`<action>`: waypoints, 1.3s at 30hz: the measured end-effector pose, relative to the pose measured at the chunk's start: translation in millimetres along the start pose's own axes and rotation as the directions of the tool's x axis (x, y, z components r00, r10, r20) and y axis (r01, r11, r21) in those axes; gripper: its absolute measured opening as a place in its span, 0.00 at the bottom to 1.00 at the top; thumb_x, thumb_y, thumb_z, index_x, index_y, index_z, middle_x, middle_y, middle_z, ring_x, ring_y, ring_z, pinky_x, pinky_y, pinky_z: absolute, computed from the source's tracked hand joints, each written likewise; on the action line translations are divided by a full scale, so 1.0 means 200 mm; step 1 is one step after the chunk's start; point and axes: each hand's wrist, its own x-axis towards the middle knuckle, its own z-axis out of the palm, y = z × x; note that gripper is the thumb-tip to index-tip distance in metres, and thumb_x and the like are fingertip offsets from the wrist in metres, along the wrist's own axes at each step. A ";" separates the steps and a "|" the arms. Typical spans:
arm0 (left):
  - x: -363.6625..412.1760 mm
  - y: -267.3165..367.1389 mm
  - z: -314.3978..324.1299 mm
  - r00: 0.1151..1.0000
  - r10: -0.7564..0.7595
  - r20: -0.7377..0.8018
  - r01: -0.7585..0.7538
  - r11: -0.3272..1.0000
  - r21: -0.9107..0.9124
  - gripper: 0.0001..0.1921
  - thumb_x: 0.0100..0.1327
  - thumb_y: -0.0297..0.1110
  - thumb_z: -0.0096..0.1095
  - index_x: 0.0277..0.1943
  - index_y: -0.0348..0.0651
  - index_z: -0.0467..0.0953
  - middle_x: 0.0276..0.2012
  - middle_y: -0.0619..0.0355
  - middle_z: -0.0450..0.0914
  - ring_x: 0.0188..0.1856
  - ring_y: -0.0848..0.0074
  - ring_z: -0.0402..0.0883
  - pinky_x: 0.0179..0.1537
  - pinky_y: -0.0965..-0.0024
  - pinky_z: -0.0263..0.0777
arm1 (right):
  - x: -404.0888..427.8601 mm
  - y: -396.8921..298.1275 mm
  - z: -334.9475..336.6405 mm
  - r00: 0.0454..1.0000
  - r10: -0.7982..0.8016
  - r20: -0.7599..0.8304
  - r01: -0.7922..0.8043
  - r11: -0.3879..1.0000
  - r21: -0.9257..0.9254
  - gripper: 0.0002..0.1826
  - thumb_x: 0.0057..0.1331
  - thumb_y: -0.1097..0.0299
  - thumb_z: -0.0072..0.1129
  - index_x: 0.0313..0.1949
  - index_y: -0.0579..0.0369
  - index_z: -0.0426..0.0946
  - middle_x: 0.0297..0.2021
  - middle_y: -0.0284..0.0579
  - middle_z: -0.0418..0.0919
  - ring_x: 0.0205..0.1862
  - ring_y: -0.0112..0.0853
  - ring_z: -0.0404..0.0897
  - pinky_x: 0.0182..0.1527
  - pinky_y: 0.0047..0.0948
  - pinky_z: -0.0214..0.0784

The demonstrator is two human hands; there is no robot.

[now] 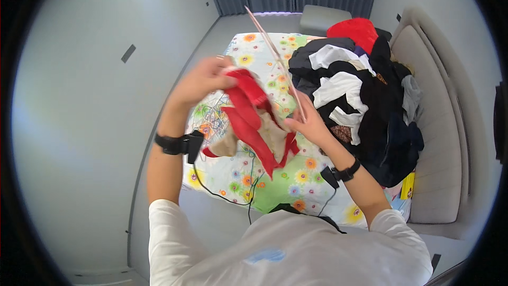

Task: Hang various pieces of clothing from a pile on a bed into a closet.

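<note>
My left hand [210, 77] grips the top edge of a small red and beige knitted garment [254, 123], raised in front of me over the bed. In my right hand [307, 121] is a thin pale pink clothes hanger [274, 49], seen nearly edge-on and slanting up to the left. The garment hangs between the two hands, its red lower points dangling above the flowered sheet [301, 176]. My left hand and the garment are somewhat blurred. Whether the garment touches the hanger, I cannot tell.
Many loose wire hangers [216, 121] lie on the bed's left side. A large heap of dark and white clothes [373, 107] covers the right side by the grey padded headboard [432, 147]. A red item [353, 31] tops its far end. Black cables [222, 195] run from the wrist devices.
</note>
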 end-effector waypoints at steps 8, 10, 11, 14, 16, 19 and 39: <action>-0.14 -0.48 0.30 0.853 0.063 -0.518 -0.214 0.948 -0.236 0.10 0.64 0.30 0.60 0.46 0.39 0.70 0.27 0.65 0.71 0.33 0.83 0.72 0.41 0.77 0.69 | 0.37 -0.27 0.26 0.991 -0.122 0.052 0.133 0.901 -0.413 0.31 0.59 0.70 0.65 0.61 0.58 0.65 0.56 0.52 0.71 0.55 0.35 0.74 0.55 0.30 0.68; -0.29 -0.69 0.45 0.595 0.112 -0.796 -0.276 0.958 -0.072 0.18 0.65 0.30 0.61 0.54 0.38 0.64 0.29 0.62 0.71 0.36 0.81 0.73 0.43 0.76 0.69 | 0.38 -0.37 0.27 0.990 -0.122 -0.068 0.115 0.989 -0.092 0.26 0.60 0.74 0.64 0.58 0.58 0.69 0.53 0.44 0.74 0.53 0.31 0.75 0.57 0.29 0.66; -0.36 -0.80 0.55 0.634 0.086 -0.769 -0.102 0.994 0.027 0.25 0.61 0.31 0.66 0.57 0.36 0.63 0.31 0.60 0.72 0.39 0.77 0.74 0.45 0.73 0.70 | 0.38 -0.43 0.26 0.992 -0.044 -0.115 0.053 0.996 0.074 0.27 0.60 0.77 0.62 0.59 0.56 0.69 0.52 0.39 0.75 0.54 0.28 0.73 0.59 0.29 0.64; -0.54 -1.16 0.95 0.778 0.082 -0.623 -0.010 0.993 0.118 0.30 0.54 0.39 0.73 0.57 0.35 0.69 0.37 0.52 0.79 0.40 0.70 0.77 0.47 0.68 0.71 | 0.40 -0.65 0.20 0.956 -0.208 -0.206 0.220 0.975 0.037 0.25 0.60 0.78 0.61 0.57 0.57 0.69 0.50 0.39 0.76 0.52 0.28 0.75 0.57 0.28 0.66; -0.63 -1.36 1.16 0.850 -0.129 -0.511 0.193 0.978 0.075 0.24 0.56 0.44 0.69 0.47 0.33 0.76 0.30 0.41 0.80 0.32 0.53 0.79 0.39 0.59 0.73 | 0.40 -0.79 0.13 0.933 -0.214 -0.290 0.225 0.974 0.005 0.23 0.61 0.76 0.62 0.56 0.59 0.70 0.47 0.39 0.78 0.50 0.28 0.75 0.55 0.30 0.66; -0.67 -1.53 1.22 0.800 -0.192 -0.568 0.257 0.966 0.035 0.19 0.60 0.43 0.63 0.43 0.33 0.77 0.23 0.39 0.77 0.29 0.48 0.79 0.33 0.52 0.71 | 0.33 -0.95 -0.08 0.918 -0.238 -0.317 0.279 0.956 0.089 0.20 0.62 0.75 0.61 0.53 0.60 0.72 0.46 0.40 0.79 0.49 0.29 0.76 0.54 0.32 0.67; -0.94 -0.15 0.43 0.969 -0.054 -0.240 0.238 0.447 0.862 0.12 0.60 0.36 0.57 0.38 0.35 0.80 0.35 0.40 0.81 0.41 0.49 0.80 0.43 0.52 0.73 | -1.97 -0.29 -0.18 0.854 0.519 0.032 -0.513 0.831 0.216 0.20 0.57 0.65 0.61 0.50 0.54 0.79 0.43 0.30 0.78 0.25 0.15 0.67 0.28 0.15 0.60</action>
